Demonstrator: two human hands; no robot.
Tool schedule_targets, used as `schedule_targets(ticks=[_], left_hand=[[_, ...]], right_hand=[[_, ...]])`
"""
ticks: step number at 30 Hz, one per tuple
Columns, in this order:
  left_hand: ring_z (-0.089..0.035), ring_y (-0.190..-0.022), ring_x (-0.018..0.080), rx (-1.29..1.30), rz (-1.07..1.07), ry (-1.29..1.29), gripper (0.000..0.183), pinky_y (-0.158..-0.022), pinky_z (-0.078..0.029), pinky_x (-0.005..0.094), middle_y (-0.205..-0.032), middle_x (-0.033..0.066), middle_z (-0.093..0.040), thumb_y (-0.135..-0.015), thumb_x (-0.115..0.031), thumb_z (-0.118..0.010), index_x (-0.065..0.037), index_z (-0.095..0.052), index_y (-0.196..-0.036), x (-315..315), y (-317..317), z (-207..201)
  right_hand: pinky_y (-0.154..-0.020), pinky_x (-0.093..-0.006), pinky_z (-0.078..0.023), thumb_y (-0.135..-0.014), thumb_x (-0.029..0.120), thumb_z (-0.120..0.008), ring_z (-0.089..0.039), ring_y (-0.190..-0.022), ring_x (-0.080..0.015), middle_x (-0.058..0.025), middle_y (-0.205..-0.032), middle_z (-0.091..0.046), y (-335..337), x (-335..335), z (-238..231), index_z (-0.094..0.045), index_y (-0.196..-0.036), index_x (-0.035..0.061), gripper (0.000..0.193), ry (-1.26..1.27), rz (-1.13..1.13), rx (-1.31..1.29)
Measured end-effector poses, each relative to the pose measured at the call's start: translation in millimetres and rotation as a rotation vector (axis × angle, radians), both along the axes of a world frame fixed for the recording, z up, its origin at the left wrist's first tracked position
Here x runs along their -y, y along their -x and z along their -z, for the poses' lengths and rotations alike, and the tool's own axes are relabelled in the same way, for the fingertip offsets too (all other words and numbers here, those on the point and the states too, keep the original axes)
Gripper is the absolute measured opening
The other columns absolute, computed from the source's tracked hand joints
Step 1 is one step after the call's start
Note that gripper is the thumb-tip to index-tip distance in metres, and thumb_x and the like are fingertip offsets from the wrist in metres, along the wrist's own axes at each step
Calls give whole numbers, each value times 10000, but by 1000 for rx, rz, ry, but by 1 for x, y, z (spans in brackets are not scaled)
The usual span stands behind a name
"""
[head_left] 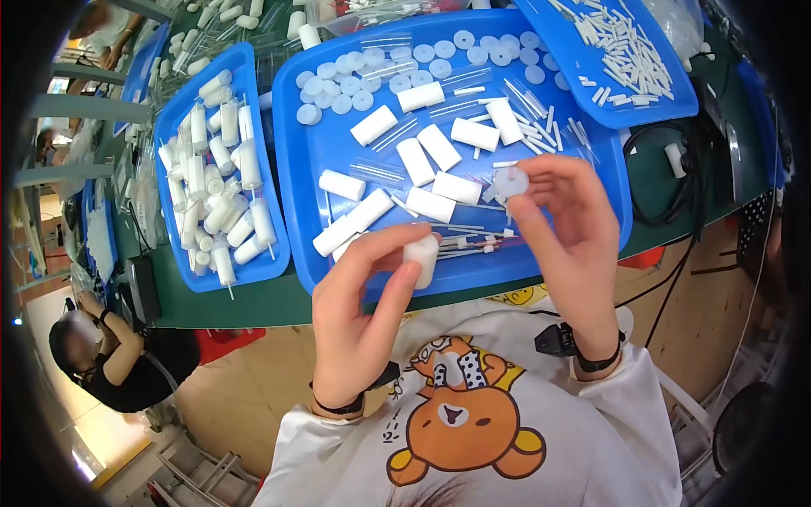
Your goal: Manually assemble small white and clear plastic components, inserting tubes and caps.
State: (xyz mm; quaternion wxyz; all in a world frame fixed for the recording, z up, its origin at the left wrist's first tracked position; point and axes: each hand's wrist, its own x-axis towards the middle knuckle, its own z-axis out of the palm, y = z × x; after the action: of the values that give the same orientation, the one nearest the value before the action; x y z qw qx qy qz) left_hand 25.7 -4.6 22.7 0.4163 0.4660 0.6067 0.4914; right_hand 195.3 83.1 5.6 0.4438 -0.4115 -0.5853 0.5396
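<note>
Between the thumb and fingers of my left hand (pixel 359 317) is a short white cylinder (pixel 421 260), tilted with one end toward me. My right hand (pixel 574 241) pinches a round translucent white disc (pixel 511 182) by its edge, a little to the right and apart from the cylinder. Both hands are over the near part of a large blue tray (pixel 291 198). Several loose white cylinders (pixel 440 148) lie in its middle, with thin white tubes (pixel 534 133) beside them. Translucent discs with centre holes (pixel 424 53) are spread along its far side. Thin wired pieces (pixel 473 245) lie partly behind my hands.
At the left, a smaller blue tray (pixel 274 269) holds a heap of white cylinders with thin stems. Another blue tray (pixel 568 61) with short white tubes overlaps the large tray's far right corner. Black cables (pixel 688 169) lie on the green table (pixel 211 311). A person (pixel 118 359) sits at the left.
</note>
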Motion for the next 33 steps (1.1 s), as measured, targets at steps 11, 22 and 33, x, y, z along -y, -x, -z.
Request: schedule_targets(ticks=[11, 22, 33], left_hand=[[-588, -1002, 208, 585, 136, 84, 294, -848, -497, 332, -1152, 176, -552, -911, 33, -472, 59, -456, -1203, -4, -2, -2], [-579, -999, 171, 507, 76, 7, 405, -790, -544, 268, -1092, 122, -539, -754, 113, -670, 54, -500, -1117, -7, -3, 7], [-609, -1006, 234, 699, 117, 55, 336, -796, -552, 326, -1121, 207, -576, -822, 82, -592, 55, -474, -1136, -7, -7, -1]], right_hand=[[-767, -261, -437, -977, 139, -423, -538, -887, -110, -137, -1097, -623, -13, 0, -1, -496, -1238, -31, 320, 380, -175, -358], [-802, -294, -481, -892, -6, -520, -602, -962, -195, -177, -1025, -638, -9, 6, -18, -529, -1110, -51, 222, 409, -160, -388], [-899, -361, -427, -865, 34, -597, -550, -1026, -221, -156, -1098, -594, -13, 14, 1, -577, -1118, -49, 267, 122, -284, -370]])
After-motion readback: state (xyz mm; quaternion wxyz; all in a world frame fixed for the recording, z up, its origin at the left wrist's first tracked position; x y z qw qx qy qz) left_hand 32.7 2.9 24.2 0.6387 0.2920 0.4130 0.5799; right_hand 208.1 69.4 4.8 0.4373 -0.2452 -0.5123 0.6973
